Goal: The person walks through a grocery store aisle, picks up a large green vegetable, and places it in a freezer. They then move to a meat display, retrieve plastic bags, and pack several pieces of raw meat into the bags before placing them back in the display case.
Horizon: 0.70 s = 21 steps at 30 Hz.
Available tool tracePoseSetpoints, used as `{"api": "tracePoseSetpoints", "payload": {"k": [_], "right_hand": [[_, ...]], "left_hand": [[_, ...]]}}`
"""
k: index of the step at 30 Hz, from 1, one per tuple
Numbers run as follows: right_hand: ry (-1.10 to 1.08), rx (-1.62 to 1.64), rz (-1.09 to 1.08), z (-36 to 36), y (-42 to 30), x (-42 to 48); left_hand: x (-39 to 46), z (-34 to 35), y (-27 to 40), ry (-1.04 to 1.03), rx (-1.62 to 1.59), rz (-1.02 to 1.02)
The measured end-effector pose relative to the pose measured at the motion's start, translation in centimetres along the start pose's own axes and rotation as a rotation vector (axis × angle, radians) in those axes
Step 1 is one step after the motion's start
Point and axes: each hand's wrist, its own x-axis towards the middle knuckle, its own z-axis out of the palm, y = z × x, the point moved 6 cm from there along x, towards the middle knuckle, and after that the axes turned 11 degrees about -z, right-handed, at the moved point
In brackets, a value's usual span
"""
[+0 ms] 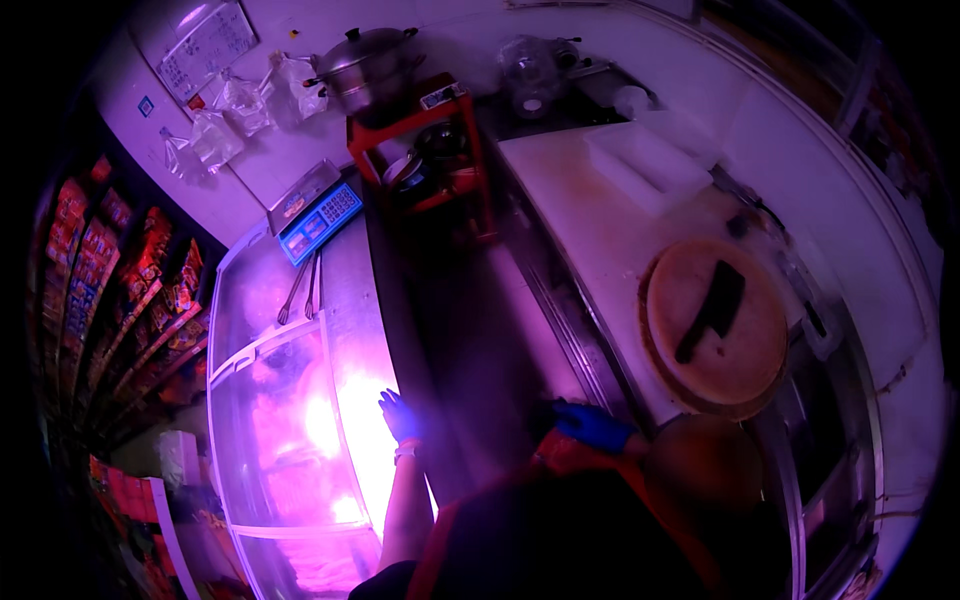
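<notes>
My left hand point(400, 417), in a blue glove, rests at the brightly lit edge of the metal top of a glass display case point(274, 341). Its fingers are spread and hold nothing. In front of my apron, beside the right-hand counter point(559, 187), is my right hand point(594, 426), also gloved in blue. Its fingers look bent, and the dark area around their tips hides whether anything is in them. A cleaver point(712, 311) lies on a thick round chopping board point(682, 375) beyond the right hand.
A blue digital scale point(321, 225) and metal tongs point(300, 289) sit at the case's far end. Ahead, a red rack point(480, 180) bears a lidded steel pot point(367, 75). White plastic trays point(649, 169) stand on the right counter. Shelves of packaged goods point(127, 262) line the left.
</notes>
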Motion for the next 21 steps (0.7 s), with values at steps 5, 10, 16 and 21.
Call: {"api": "tracePoseSetpoints", "payload": {"k": [5, 10, 16, 21], "right_hand": [[-0.146, -0.085, -0.002, -3.7, 2.2, 12.8], [-0.123, -0.119, -0.079, -8.9, 0.1, 25.7], [-0.175, -0.108, -0.170, -10.5, 2.9, 38.2], [-0.205, -0.040, -0.070, -12.0, 6.3, 42.1]], "left_hand": [[1.9, 2.3, -3.2, -0.129, -0.071, -0.011], [2.1, 0.7, -2.6, -0.227, 0.080, 0.118], [10.4, 2.3, 0.3, -0.369, -0.129, -0.034], [24.4, 1.9, 13.2, -0.471, -0.562, 0.146]]}}
